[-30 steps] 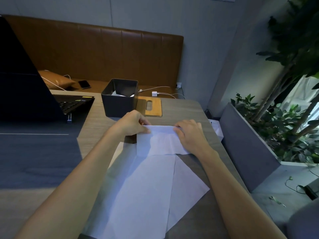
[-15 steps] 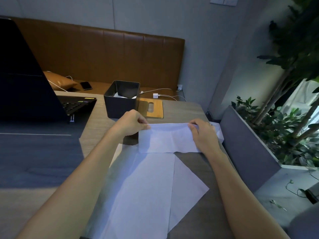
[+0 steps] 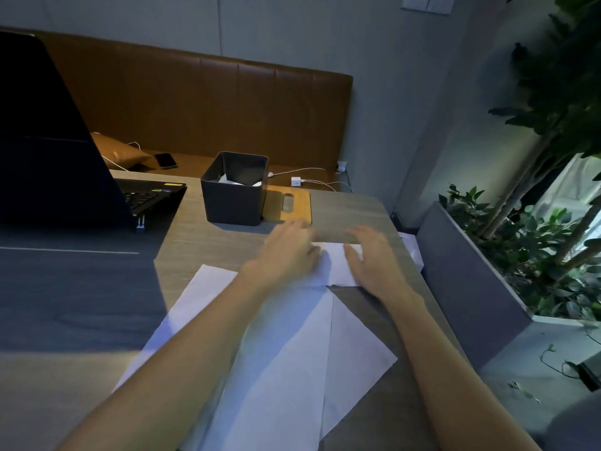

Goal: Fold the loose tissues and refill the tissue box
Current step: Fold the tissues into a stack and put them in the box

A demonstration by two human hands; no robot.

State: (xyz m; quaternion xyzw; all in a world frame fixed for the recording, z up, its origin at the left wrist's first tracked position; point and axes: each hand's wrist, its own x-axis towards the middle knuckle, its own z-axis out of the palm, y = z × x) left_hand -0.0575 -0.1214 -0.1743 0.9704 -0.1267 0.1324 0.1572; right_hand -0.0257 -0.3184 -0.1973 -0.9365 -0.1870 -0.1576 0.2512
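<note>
Pressing a folded white paper tissue [image 3: 335, 266] with the right hand [image 3: 370, 260] flat, fingers spread; left hand [image 3: 289, 252] blurred, grip impossible to tell. Just beyond the left hand, a dark square open-topped tissue box [image 3: 234, 203]. Close outside the right hand, the grey wooden table [image 3: 351, 216] edge. Loose white tissue sheets [image 3: 292, 353] partly hidden under both forearms.

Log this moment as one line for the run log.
stage: folding | left hand: on folded tissue | right hand: on folded tissue | tissue box: open, some tissue inside | loose tissues: flat on table
</note>
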